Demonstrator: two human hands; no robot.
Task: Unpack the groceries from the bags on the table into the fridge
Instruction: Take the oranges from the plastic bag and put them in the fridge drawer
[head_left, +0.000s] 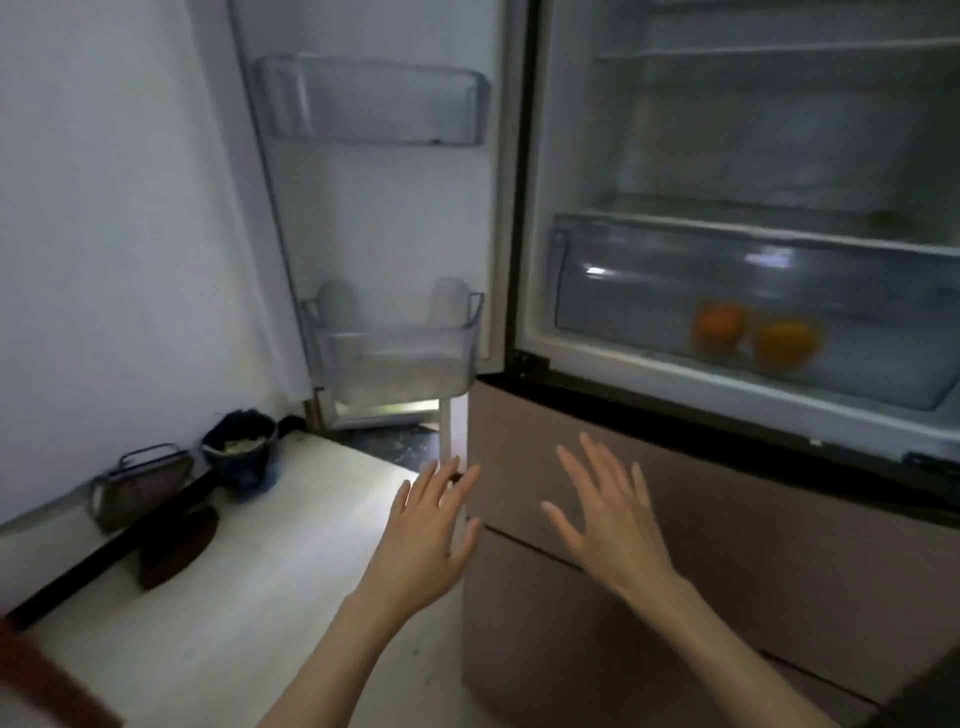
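Both hands are empty, fingers straight and spread. The left hand and the right hand are raised side by side, palms turned away, in front of the fridge. The right hand is over the fridge's beige lower drawer front; the left hand is at that drawer front's left edge, over the pale floor.

The fridge's upper door stands open to the left, with a clear upper door bin and a clear lower door bin. At the bottom of the open fridge compartment is a clear crisper drawer, and two oranges lie in it, touching, toward the middle. A glass shelf lies above the drawer.

Left of the fridge, on the floor against the wall, stand a dark pot and a brown handbag. No grocery bags are in view.
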